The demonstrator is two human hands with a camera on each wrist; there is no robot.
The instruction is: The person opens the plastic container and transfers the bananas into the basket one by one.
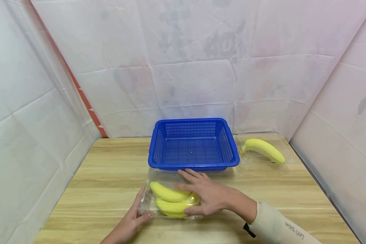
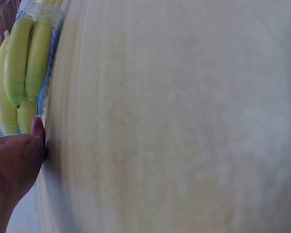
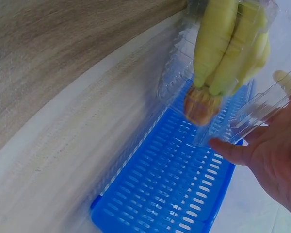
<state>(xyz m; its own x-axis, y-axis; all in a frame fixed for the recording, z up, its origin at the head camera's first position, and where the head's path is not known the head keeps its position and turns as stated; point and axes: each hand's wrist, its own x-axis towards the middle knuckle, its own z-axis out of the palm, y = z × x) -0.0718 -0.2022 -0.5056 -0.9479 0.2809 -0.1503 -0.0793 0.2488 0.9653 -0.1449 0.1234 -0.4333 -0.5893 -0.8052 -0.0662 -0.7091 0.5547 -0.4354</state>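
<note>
A clear plastic clamshell box point(image 1: 146, 203) with several yellow bananas point(image 1: 170, 205) inside lies in front of the blue basket. My left hand point(image 1: 132, 213) holds its left end, fingers along the side and thumb at the front corner. Across the right part of the box, my right hand point(image 1: 208, 195) rests with fingers spread, the thumb toward the front. The right wrist view shows the brown stem end point(image 3: 201, 107) of the bunch near that thumb, with a clear plastic flap point(image 3: 262, 109) by the fingers. Bananas point(image 2: 24, 63) also show through the plastic in the left wrist view.
Behind the box stands a blue slotted plastic basket point(image 1: 193, 166) with nothing in it. To its right, a single banana point(image 1: 262, 149) lies on a clear plastic box point(image 1: 241, 137). The wooden table point(image 1: 116, 173) is bordered by white printed cloth walls point(image 1: 195, 81).
</note>
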